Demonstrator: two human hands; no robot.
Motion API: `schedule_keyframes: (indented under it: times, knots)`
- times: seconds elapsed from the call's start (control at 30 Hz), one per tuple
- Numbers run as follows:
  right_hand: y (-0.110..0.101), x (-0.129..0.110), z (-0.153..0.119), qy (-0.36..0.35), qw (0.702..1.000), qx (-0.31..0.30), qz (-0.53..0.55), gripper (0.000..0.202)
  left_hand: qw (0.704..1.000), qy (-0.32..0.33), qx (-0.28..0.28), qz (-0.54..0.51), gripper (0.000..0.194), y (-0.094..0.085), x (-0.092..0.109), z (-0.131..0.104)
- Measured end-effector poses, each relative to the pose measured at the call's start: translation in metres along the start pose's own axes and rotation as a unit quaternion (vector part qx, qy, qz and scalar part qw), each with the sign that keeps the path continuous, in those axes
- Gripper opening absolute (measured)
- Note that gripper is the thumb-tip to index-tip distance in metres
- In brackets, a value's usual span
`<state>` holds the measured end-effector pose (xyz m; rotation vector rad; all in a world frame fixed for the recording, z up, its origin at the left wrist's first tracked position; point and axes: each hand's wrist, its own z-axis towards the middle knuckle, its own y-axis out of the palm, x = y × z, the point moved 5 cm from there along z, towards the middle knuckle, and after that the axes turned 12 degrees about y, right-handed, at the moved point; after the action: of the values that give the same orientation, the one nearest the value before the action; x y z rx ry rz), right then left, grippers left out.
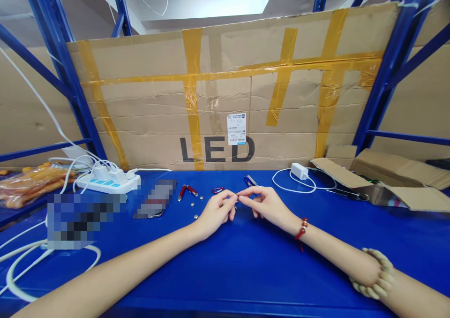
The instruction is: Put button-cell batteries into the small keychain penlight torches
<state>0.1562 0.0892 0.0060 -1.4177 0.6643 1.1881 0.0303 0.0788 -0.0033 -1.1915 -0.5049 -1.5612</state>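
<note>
My left hand (218, 211) and my right hand (267, 206) meet fingertip to fingertip above the blue tabletop. Each one is closed in a pinch, and whatever lies between the fingers is too small or hidden to name. Just beyond them lie a red carabiner-like clip (218, 190) and a small blue and silver object (250, 181). To the left of my left hand are two short red tubes, one (182, 193) tilted beside the other (191, 190). Several small silver discs, such as this one (192, 204), are scattered close by.
A blurred phone-like slab (156, 198) and a white power strip (108, 183) with cables occupy the left. At the right back sit a white charger (299, 170) with its cord and an open cardboard box (383, 172). A taped cardboard sheet (158, 116) walls off the back.
</note>
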Motion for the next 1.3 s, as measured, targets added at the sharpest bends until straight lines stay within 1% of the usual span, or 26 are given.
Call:
schedule_keyframes:
  times: [0.2, 0.47, 0.63, 0.8, 0.93, 1.3]
  knots:
    - [-0.0021, 0.001, 0.0007, -0.01, 1.0, 0.028, -0.004, 0.031, 1.0, -0.003, -0.002, 0.001, 0.03, 0.0005, -0.0016, 0.0002]
    - [-0.0029, -0.0023, -0.0018, -0.033, 0.999, 0.034, -0.018, 0.029, 1.0, -0.005, -0.015, 0.003, 0.031, 0.0015, -0.0035, -0.0009]
    - [-0.0004, -0.0029, -0.0026, -0.035, 0.999, 0.029, -0.02, 0.028, 0.999, 0.005, -0.025, 0.033, 0.033, 0.0015, -0.0025, -0.0016]
    - [0.0017, -0.004, -0.0032, -0.045, 0.999, 0.01, -0.004, 0.029, 0.998, 0.015, -0.042, 0.052, 0.038, 0.0017, -0.0022, -0.0011]
    - [0.002, -0.0042, -0.0028, -0.039, 0.999, 0.003, -0.006, 0.029, 0.997, 0.011, -0.041, 0.059, 0.038, 0.0012, -0.0022, -0.0008]
    - [0.0029, -0.0039, -0.0031, -0.019, 1.0, 0.002, -0.014, 0.032, 0.999, -0.014, -0.039, 0.028, 0.04, 0.0022, -0.0015, -0.0029]
